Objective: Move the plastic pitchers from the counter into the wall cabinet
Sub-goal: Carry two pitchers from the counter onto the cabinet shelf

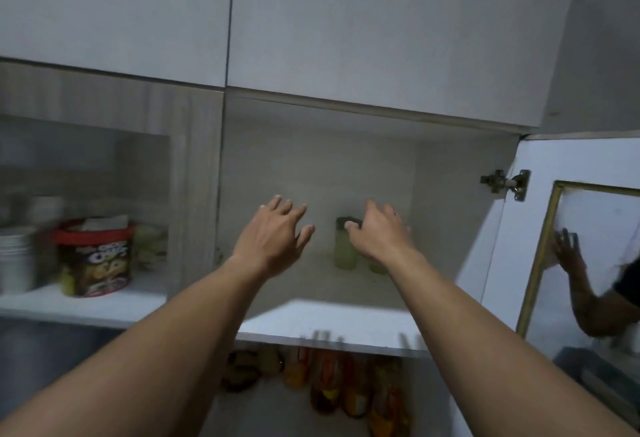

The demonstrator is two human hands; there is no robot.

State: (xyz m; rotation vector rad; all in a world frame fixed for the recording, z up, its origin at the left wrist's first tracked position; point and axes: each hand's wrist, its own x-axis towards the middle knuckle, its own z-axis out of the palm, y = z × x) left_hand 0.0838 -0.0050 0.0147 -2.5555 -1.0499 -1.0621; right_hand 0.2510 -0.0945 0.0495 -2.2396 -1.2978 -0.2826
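Pitchers are hard to make out from where I stand: a pale green, dark-lidded container (345, 244) stands upright near the back of the wall cabinet's shelf (346, 324), toward its right half, and it may be one of them; a second greenish shape just to its right is mostly hidden behind the right wrist. Starting from the left, the neighbouring open shelf holds a stack of white bowls (15, 258) at its left end and a red-lidded snack tub (94, 258) beside them. Next, the left hand (272, 241) reaches into the cabinet with fingers spread and loose, gripping nothing, well left of the container. The right hand (379, 234) hovers with fingers splayed open too; its thumb tip sits just at the container's lid, though I cannot tell if it touches. Further right, the cabinet door (568, 166) hangs open on its hinge (506, 183).
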